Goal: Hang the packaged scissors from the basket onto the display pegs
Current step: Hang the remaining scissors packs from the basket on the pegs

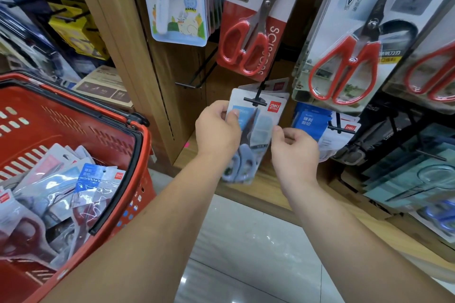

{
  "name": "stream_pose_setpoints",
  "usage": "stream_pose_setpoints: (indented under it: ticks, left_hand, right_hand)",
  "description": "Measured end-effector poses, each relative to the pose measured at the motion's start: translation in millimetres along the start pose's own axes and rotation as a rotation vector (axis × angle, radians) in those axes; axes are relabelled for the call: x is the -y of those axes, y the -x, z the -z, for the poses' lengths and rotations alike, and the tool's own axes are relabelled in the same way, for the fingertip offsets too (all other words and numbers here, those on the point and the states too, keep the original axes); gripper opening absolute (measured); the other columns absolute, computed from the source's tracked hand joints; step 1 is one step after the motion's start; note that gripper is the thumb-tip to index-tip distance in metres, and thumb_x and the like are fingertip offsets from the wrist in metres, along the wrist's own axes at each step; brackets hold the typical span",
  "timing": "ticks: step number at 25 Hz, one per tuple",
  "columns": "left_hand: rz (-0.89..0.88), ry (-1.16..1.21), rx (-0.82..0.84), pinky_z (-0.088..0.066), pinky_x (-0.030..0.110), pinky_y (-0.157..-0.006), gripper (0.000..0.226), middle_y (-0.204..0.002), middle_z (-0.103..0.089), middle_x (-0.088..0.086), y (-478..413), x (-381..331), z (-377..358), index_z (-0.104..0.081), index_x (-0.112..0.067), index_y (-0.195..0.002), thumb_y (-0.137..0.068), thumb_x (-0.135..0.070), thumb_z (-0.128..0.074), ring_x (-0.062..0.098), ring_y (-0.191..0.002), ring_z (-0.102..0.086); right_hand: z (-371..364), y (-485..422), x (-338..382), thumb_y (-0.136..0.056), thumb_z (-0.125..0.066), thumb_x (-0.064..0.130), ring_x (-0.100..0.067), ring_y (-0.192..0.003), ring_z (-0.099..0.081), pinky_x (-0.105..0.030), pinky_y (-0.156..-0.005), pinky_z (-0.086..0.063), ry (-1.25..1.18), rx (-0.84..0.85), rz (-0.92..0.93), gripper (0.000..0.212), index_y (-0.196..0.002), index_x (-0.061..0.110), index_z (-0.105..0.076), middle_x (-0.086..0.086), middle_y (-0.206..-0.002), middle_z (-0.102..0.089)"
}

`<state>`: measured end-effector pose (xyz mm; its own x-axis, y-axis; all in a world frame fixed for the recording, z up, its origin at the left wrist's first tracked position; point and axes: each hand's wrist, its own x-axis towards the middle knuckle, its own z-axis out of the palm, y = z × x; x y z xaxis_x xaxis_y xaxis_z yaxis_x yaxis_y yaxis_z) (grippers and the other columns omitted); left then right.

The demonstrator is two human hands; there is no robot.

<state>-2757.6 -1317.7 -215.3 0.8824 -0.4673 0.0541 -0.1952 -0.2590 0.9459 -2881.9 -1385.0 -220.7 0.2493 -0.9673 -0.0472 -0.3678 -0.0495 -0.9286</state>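
Note:
A pack of blue-grey scissors (256, 128) hangs at the black T-shaped tip of a display peg (255, 101), low on the wooden rack. My left hand (218, 128) pinches the pack's left edge near the top, thumb on its front. My right hand (294, 149) grips the pack's right edge lower down. More of the same packs hang behind it. A red basket (73, 115) at the left holds several packaged scissors (96, 184), blue-carded and dark red-handled ones.
Red-handled scissors packs (248, 39) (344, 64) hang above on upper pegs, a rabbit-printed pack (179, 7) further left. Blue-carded packs (310, 123) hang on a peg right of my hands. An empty black peg (194, 79) juts out at the left. White tiled floor (246, 253) lies below.

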Motion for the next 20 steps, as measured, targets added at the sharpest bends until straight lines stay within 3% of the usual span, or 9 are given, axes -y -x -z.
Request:
stream_pose_setpoints:
  ticks: [3,5,7,9,12,14,16,18,20]
  left_hand:
    - [0.052,-0.044,-0.038,-0.062,0.04,-0.083,0.007,-0.085,-0.072,-0.009,-3,-1,-6,-0.074,-0.021,-0.101,-0.1,-0.026,-0.071,0.008,-0.082,-0.068]
    - [0.08,-0.028,-0.022,-0.061,0.041,-0.09,0.017,-0.097,-0.074,-0.008,0,-2,-6,-0.071,-0.019,-0.115,-0.099,-0.025,-0.072,0.012,-0.09,-0.07]
    - [0.103,-0.013,0.042,-0.057,0.035,-0.1,0.037,-0.118,-0.071,-0.004,5,-3,0,-0.062,-0.017,-0.136,-0.099,-0.019,-0.071,0.013,-0.106,-0.068]
    - [0.068,-0.049,0.117,-0.052,0.021,-0.094,0.043,-0.126,-0.066,-0.004,19,-11,20,-0.058,-0.019,-0.142,-0.1,-0.014,-0.069,0.011,-0.109,-0.064]
    - [-0.128,-0.071,0.172,-0.057,0.023,-0.081,0.03,-0.114,-0.072,-0.006,47,-24,77,-0.067,-0.021,-0.13,-0.1,-0.016,-0.067,0.014,-0.09,-0.073]
    - [-0.222,-0.061,0.077,-0.061,0.033,-0.076,0.019,-0.097,-0.076,-0.008,65,-27,130,-0.073,-0.027,-0.114,-0.098,-0.019,-0.066,0.018,-0.078,-0.076]
    - [-0.242,-0.173,-0.048,-0.058,0.033,-0.074,0.011,-0.083,-0.075,-0.008,84,-13,184,-0.072,-0.027,-0.1,-0.095,-0.023,-0.062,0.018,-0.075,-0.074]
    - [-0.079,-0.553,0.008,-0.052,0.033,-0.075,0.018,-0.083,-0.072,-0.005,107,14,235,-0.066,-0.022,-0.089,-0.093,-0.034,-0.053,0.023,-0.083,-0.072]
    - [0.224,-0.848,0.216,-0.049,0.035,-0.075,0.032,-0.091,-0.073,0.009,138,43,276,-0.056,-0.02,-0.076,-0.089,-0.044,-0.039,0.034,-0.095,-0.071]
  right_hand:
    - [0,8,-2,-0.1,-0.067,0.035,0.001,-0.074,-0.063,-0.027,-0.075,-0.049,0.013,0.114,0.031,0.022,-0.087,0.019,-0.076,0.012,-0.078,-0.071]
    - [-1,12,2,-0.1,-0.068,0.033,0.0,-0.073,-0.063,-0.026,-0.074,-0.049,0.004,0.207,0.039,0.022,-0.082,0.023,-0.077,0.012,-0.074,-0.071]
    - [-2,14,10,-0.101,-0.067,0.034,-0.008,-0.08,-0.067,-0.035,-0.078,-0.056,0.026,0.237,0.049,0.026,-0.08,0.024,-0.077,0.008,-0.074,-0.073]
    - [-6,22,20,-0.101,-0.066,0.035,-0.019,-0.084,-0.07,-0.046,-0.085,-0.06,0.031,0.255,0.069,0.03,-0.077,0.021,-0.077,0.002,-0.075,-0.074]
    - [-17,44,37,-0.099,-0.065,0.037,-0.027,-0.083,-0.072,-0.053,-0.087,-0.06,0.015,0.321,0.112,0.036,-0.074,0.014,-0.076,-0.006,-0.076,-0.074]
    - [-30,68,51,-0.095,-0.062,0.042,-0.031,-0.081,-0.072,-0.055,-0.085,-0.059,0.03,0.393,0.185,0.04,-0.076,0.01,-0.075,-0.012,-0.078,-0.074]
    - [-47,97,63,-0.094,-0.061,0.041,-0.028,-0.079,-0.071,-0.05,-0.081,-0.059,0.024,0.455,0.307,0.039,-0.076,0.008,-0.073,-0.011,-0.076,-0.073]
    - [-64,129,74,-0.096,-0.065,0.031,-0.014,-0.076,-0.069,-0.036,-0.077,-0.056,0.022,0.542,0.453,0.028,-0.075,0.015,-0.074,0.001,-0.072,-0.072]
    - [-81,161,84,-0.096,-0.067,0.03,-0.001,-0.069,-0.063,-0.031,-0.072,-0.052,0.074,0.656,0.639,0.022,-0.076,0.022,-0.072,0.012,-0.072,-0.071]
